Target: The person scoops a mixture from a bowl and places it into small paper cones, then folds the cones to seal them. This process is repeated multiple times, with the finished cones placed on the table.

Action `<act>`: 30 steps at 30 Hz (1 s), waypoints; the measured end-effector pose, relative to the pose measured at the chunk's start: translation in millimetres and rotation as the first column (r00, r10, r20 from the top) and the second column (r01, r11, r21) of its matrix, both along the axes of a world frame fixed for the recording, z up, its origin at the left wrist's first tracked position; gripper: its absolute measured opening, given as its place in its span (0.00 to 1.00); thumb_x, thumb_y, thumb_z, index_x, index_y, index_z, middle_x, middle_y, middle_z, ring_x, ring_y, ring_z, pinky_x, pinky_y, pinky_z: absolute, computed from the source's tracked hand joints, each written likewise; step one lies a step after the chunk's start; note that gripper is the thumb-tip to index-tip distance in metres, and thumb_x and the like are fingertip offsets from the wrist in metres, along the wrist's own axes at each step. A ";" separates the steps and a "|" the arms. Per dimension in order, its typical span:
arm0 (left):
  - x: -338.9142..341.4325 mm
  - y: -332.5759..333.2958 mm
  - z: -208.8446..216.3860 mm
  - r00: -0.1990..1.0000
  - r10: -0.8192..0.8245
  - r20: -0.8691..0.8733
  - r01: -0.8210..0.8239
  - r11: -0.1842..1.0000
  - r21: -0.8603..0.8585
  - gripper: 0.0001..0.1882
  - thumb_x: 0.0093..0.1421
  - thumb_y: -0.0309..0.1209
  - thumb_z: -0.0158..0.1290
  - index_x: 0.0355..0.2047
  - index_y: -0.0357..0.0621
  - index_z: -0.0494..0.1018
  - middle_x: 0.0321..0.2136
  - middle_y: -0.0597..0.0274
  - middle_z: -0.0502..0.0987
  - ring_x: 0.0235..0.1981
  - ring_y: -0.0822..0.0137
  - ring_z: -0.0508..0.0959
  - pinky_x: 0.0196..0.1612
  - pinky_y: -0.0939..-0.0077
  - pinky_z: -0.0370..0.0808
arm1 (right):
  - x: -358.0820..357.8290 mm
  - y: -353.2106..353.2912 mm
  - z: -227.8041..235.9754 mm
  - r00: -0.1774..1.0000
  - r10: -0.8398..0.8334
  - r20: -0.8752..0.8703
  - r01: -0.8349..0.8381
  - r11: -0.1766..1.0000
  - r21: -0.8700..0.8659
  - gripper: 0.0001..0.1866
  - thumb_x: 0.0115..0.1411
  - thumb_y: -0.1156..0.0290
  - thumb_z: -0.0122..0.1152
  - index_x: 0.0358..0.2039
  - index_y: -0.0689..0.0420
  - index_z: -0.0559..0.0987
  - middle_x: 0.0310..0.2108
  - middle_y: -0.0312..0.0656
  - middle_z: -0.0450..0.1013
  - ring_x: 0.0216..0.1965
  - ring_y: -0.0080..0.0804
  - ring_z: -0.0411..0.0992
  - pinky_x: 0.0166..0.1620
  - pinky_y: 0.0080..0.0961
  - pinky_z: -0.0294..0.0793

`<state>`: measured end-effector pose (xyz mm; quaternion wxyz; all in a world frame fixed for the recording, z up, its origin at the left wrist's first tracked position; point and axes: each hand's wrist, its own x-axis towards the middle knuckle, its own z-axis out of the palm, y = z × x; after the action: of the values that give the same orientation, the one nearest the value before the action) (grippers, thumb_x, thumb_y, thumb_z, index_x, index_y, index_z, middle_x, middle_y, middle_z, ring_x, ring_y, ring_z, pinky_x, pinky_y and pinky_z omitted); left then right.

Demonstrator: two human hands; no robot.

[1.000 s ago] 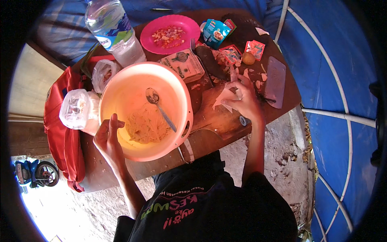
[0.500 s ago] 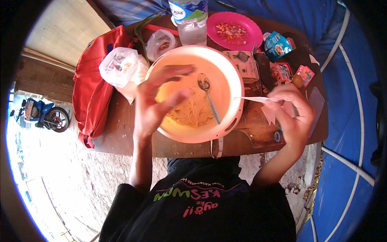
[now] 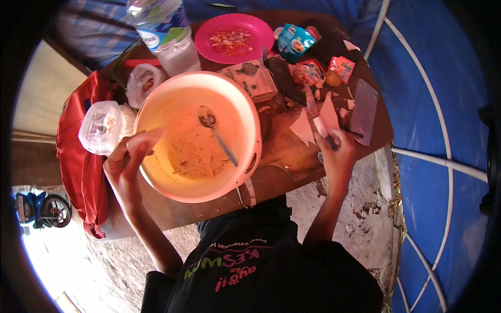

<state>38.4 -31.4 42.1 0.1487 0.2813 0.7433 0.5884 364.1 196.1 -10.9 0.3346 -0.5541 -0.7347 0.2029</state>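
My left hand is at the left rim of a pale plastic basin, pinching a thin, whitish, pointed sheet. In the basin lies a lumpy yellowish mixture, with a metal spoon leaning across it. My right hand is low over the table's right side, its fingers curled near a dark, slim object. Whether it grips that object is unclear. Beside its fingers lie pale triangular sheets and a translucent flat piece.
Behind the basin stand a large water bottle, a pink plate of chopped bits and a printed box. Teal and red packets lie at the back right. Plastic bags and a red cloth bag flank the left.
The view has swung, shifting the table leftward in the picture. My left hand moved from above the basin to its left rim and now holds a sheet. My right hand, earlier pinching a sheet, has lowered.
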 end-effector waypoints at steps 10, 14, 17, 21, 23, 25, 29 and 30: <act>-4.8 11.4 -19.3 0.913 -0.060 0.404 -0.098 0.928 0.360 0.13 0.66 0.32 0.56 0.43 0.33 0.73 0.37 0.49 0.83 0.36 0.62 0.84 0.42 0.73 0.80 | 22.9 13.6 1.7 0.950 0.035 -0.310 -0.057 0.996 -0.062 0.12 0.57 0.75 0.68 0.40 0.61 0.75 0.36 0.35 0.72 0.33 0.23 0.66 0.39 0.23 0.68; -6.6 1.7 -18.3 0.913 -0.011 0.408 -0.161 0.909 0.384 0.14 0.70 0.33 0.49 0.45 0.31 0.71 0.40 0.46 0.82 0.41 0.62 0.84 0.45 0.74 0.79 | -4.5 -2.7 58.6 0.841 0.202 -0.501 -0.317 0.936 -0.153 0.17 0.58 0.78 0.65 0.48 0.61 0.74 0.41 0.38 0.74 0.35 0.21 0.69 0.37 0.18 0.69; -3.0 2.5 -26.3 0.902 0.012 0.431 -0.232 0.857 0.460 0.15 0.70 0.34 0.50 0.46 0.32 0.73 0.39 0.54 0.83 0.39 0.68 0.83 0.44 0.78 0.78 | -54.6 -19.5 84.3 0.802 0.492 -0.338 -0.543 0.837 -0.069 0.13 0.58 0.78 0.65 0.45 0.63 0.79 0.41 0.40 0.78 0.36 0.20 0.72 0.38 0.18 0.71; 2.7 1.9 -34.3 0.924 0.069 0.376 -0.245 0.862 0.444 0.14 0.68 0.33 0.54 0.45 0.32 0.78 0.37 0.61 0.83 0.37 0.76 0.80 0.42 0.83 0.75 | -116.1 -34.9 98.2 0.641 0.756 -0.133 -0.744 0.569 -0.350 0.10 0.57 0.75 0.69 0.37 0.67 0.81 0.30 0.40 0.79 0.32 0.17 0.73 0.35 0.20 0.73; 8.7 4.2 -36.5 0.914 0.061 0.400 -0.273 0.823 0.498 0.13 0.67 0.31 0.56 0.44 0.33 0.80 0.35 0.65 0.82 0.36 0.79 0.78 0.41 0.84 0.74 | -137.5 -41.8 94.8 0.568 0.818 -0.088 -0.792 0.514 -0.330 0.11 0.58 0.74 0.67 0.38 0.68 0.81 0.29 0.47 0.80 0.30 0.24 0.77 0.36 0.24 0.75; 13.3 5.2 -36.3 0.913 0.107 0.394 -0.305 0.821 0.483 0.13 0.66 0.30 0.57 0.45 0.33 0.80 0.35 0.66 0.82 0.35 0.80 0.77 0.40 0.85 0.73 | -146.4 -44.1 95.6 0.509 0.861 -0.019 -0.832 0.486 -0.267 0.11 0.59 0.73 0.67 0.38 0.68 0.82 0.30 0.50 0.80 0.30 0.30 0.79 0.36 0.27 0.76; 16.2 8.2 -36.3 0.910 0.131 0.394 -0.327 0.810 0.486 0.12 0.66 0.30 0.58 0.44 0.32 0.80 0.34 0.69 0.81 0.34 0.82 0.75 0.39 0.86 0.72 | -153.4 -41.9 93.8 0.471 0.880 0.065 -0.834 0.468 -0.293 0.12 0.59 0.70 0.67 0.37 0.68 0.82 0.31 0.53 0.80 0.31 0.35 0.81 0.37 0.29 0.76; 15.7 9.0 -36.6 0.913 0.119 0.391 -0.320 0.804 0.501 0.12 0.66 0.30 0.58 0.44 0.32 0.80 0.34 0.69 0.81 0.34 0.82 0.75 0.39 0.86 0.71 | -155.2 -40.2 92.2 0.486 0.871 0.074 -0.814 0.482 -0.323 0.13 0.59 0.70 0.67 0.37 0.68 0.83 0.31 0.53 0.80 0.32 0.35 0.81 0.37 0.29 0.76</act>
<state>54.1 -22.4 5.5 0.1166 0.1168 0.5311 0.8311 208.9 155.9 81.3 0.0328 -0.1743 -0.9138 0.3653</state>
